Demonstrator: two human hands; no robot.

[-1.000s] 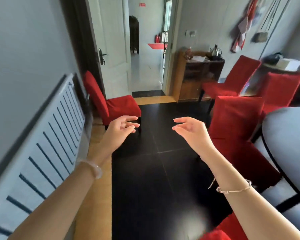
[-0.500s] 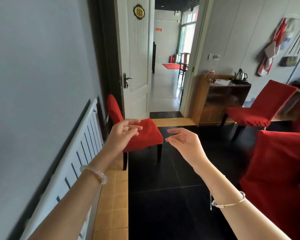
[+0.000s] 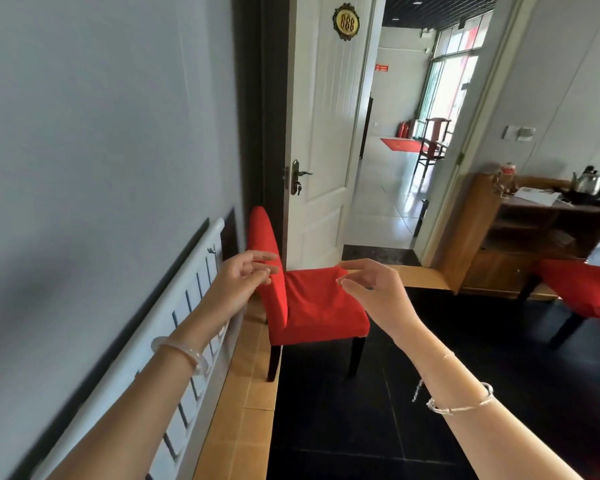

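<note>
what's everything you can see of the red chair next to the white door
The red chair stands upright on dark legs, its rounded backrest toward the radiator and its seat facing the room. A slightly wrinkled red fabric cover wraps the backrest and seat down to a skirt. It stands where the tan tiles meet the black floor, just before the white door. The left hand and right hand hover open before it; contact cannot be told.
</note>
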